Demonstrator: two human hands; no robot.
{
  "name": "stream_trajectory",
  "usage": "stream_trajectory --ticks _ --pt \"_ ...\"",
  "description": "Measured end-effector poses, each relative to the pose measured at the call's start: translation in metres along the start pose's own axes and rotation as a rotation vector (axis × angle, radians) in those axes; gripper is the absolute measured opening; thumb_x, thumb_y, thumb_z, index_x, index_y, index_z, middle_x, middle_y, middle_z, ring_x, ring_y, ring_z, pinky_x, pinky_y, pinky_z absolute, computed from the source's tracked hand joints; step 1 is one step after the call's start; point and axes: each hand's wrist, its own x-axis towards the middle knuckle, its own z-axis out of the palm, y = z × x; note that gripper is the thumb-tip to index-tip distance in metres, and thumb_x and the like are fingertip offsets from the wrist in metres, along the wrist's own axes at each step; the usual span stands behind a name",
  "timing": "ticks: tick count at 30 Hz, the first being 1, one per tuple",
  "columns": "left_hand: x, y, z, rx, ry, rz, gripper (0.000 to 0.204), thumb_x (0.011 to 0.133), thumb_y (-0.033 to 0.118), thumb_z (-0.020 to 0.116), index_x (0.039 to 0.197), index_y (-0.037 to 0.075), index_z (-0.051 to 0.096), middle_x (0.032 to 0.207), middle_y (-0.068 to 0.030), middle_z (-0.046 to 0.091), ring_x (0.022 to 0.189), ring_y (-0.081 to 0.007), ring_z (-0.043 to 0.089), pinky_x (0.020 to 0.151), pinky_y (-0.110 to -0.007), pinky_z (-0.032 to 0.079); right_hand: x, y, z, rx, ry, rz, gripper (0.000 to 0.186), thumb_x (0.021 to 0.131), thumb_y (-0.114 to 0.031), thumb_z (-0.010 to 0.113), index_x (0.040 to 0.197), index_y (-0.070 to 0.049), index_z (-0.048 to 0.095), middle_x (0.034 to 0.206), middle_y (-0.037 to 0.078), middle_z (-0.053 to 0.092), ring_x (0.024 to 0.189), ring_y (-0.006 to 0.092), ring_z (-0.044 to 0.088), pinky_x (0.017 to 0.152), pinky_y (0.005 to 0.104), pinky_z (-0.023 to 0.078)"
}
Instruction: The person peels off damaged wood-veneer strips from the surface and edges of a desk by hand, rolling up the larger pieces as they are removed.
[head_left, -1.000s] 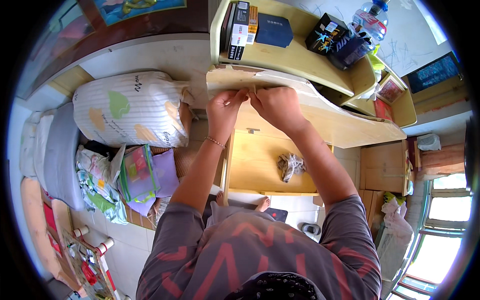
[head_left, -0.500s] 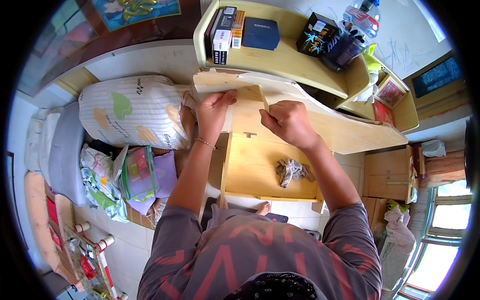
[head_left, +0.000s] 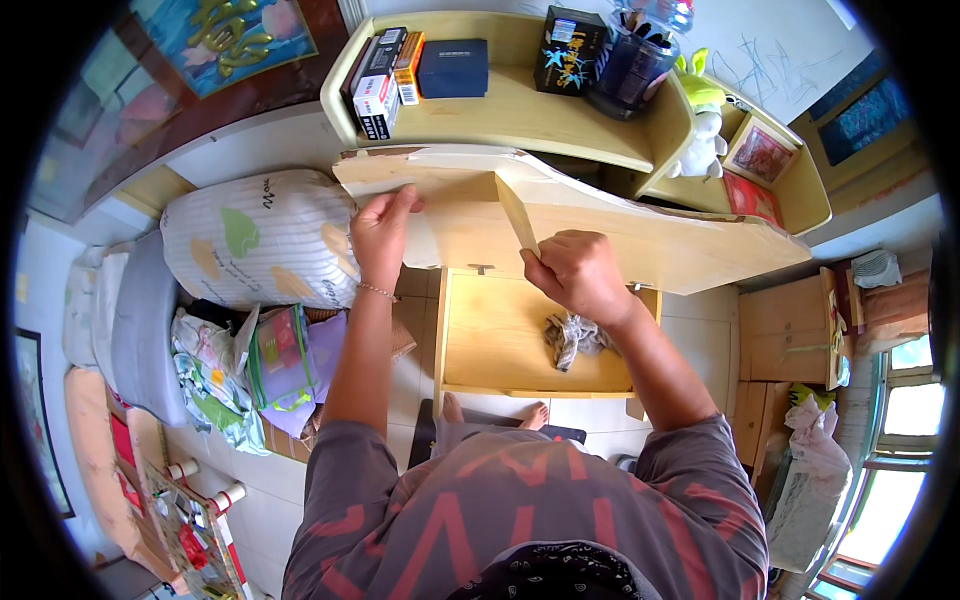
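A desktop (head_left: 680, 245) with a wood-grain surface and a rough, whitish far edge lies in front of me. My right hand (head_left: 582, 275) is closed round the near end of a thin pale strip of wood-grain film (head_left: 514, 212), which stands up from the surface and runs to the far edge. Over the left part of the desktop is my left hand (head_left: 384, 232), thumb and fingers pressed together; what they hold, if anything, is hidden. Below the desktop an open drawer (head_left: 490, 345) contains a crumpled grey cloth (head_left: 575, 338).
Behind the desktop rises a shelf (head_left: 520, 125) with boxes (head_left: 453, 68), a dark pen holder (head_left: 630, 75) and a plush toy (head_left: 702, 140). To the left are a large striped bag (head_left: 265, 235) and piled cloth items (head_left: 215, 375). A cabinet (head_left: 785, 325) stands at the right.
My left hand has shifted left, away from the strip. My right hand still grips the strip, which now shows more of its length. The view has shifted a little.
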Motion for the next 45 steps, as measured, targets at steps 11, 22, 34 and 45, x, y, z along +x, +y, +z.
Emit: stream_trajectory --ticks 11,22,34,45 --pt "-0.002 -0.002 0.006 -0.105 0.037 0.024 0.025 0.089 0.023 0.069 0.083 -0.001 0.069 0.076 -0.0044 0.069 0.071 -0.0075 0.059 0.070 -0.021 0.045 -0.046 0.000 -0.040 0.021 0.032 0.032 0.036 0.076 -0.003 0.068 0.054 -0.006 0.039 0.050 0.010 0.043 0.044 0.0302 0.044 0.042 0.0410 0.035" --pt "-0.005 0.000 0.008 -0.077 0.087 0.001 0.026 0.090 0.025 0.068 0.087 -0.001 0.068 0.079 -0.0054 0.069 0.074 -0.0085 0.059 0.073 -0.022 0.045 -0.090 0.001 -0.087 0.029 -0.020 0.111 0.034 0.075 -0.006 0.069 0.053 -0.006 0.042 0.051 0.009 0.045 0.047 0.0291 0.048 0.043 0.0397 0.037" --pt "-0.008 0.006 0.010 -0.046 0.091 -0.019 0.027 0.092 0.025 0.066 0.091 -0.002 0.067 0.081 -0.0062 0.068 0.077 -0.0107 0.060 0.077 -0.025 0.046 -0.138 -0.007 -0.129 0.073 0.036 0.161 0.037 0.074 -0.005 0.068 0.055 -0.006 0.037 0.050 0.008 0.039 0.044 0.0287 0.042 0.042 0.0397 0.033" --pt "-0.006 0.004 0.010 -0.032 0.094 -0.013 0.027 0.093 0.025 0.064 0.091 -0.001 0.068 0.080 -0.0058 0.067 0.077 -0.0110 0.060 0.078 -0.026 0.046 -0.206 -0.021 -0.183 0.051 0.098 0.354 0.039 0.072 0.002 0.067 0.054 -0.005 0.033 0.049 0.008 0.035 0.042 0.0270 0.039 0.041 0.0383 0.031"
